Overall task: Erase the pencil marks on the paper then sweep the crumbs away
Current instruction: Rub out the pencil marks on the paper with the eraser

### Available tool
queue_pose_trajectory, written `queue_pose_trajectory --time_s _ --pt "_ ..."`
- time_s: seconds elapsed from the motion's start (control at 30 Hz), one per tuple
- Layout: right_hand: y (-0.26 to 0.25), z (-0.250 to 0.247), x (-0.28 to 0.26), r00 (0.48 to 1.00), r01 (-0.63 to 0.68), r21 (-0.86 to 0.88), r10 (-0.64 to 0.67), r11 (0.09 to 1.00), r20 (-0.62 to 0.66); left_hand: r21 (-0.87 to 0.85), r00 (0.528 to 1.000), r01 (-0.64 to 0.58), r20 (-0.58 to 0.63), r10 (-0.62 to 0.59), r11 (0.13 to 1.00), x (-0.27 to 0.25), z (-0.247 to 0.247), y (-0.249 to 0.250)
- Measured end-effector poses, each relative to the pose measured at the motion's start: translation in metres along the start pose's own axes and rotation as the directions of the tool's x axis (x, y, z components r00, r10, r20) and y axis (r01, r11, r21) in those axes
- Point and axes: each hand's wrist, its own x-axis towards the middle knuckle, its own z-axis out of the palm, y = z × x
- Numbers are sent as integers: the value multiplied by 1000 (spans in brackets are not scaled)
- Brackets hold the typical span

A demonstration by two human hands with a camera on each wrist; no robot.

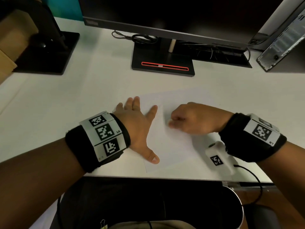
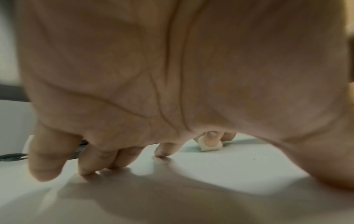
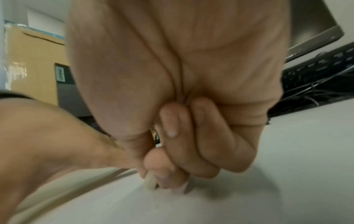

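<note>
A white sheet of paper (image 1: 171, 146) lies on the white desk (image 1: 82, 96) in front of me. My left hand (image 1: 138, 123) lies flat on the paper's left part, fingers spread and straight, pressing it down. My right hand (image 1: 171, 123) is curled and pinches a small whitish eraser (image 2: 209, 147) against the paper, a little to the right of the left index finger. In the right wrist view the eraser (image 3: 150, 182) shows between thumb and fingertips, touching the sheet. Pencil marks are too faint to make out.
A monitor stand (image 1: 162, 63) with a red slot sits behind the paper, with cables (image 1: 142, 38) around it. A second black stand (image 1: 47, 52) is at the back left, a computer case (image 1: 283, 42) at the back right. The desk's near edge (image 1: 165, 178) lies just below my wrists.
</note>
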Motion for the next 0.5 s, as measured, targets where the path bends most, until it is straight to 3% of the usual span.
queue_pose_trajectory --time_s 0.07,0.17,0.33,0.4,0.5 --pt "-4 5 -1 999 29 -25 -30 999 -34 -3 1000 -1 -6 1 1000 0 1 -2" --pt "-24 16 -7 991 122 -17 -121 992 59 -2 1000 -6 -21 6 1000 3 3 -3" --pt "-4 1 5 997 -33 12 33 999 -71 -8 999 8 -35 -8 1000 1 4 -3" --pt "-14 7 4 997 18 -30 -20 999 -75 -6 999 18 -34 -19 1000 1 5 -4" --pt "-35 17 -2 992 123 -13 -123 992 17 3 999 27 -35 -27 1000 3 6 -3"
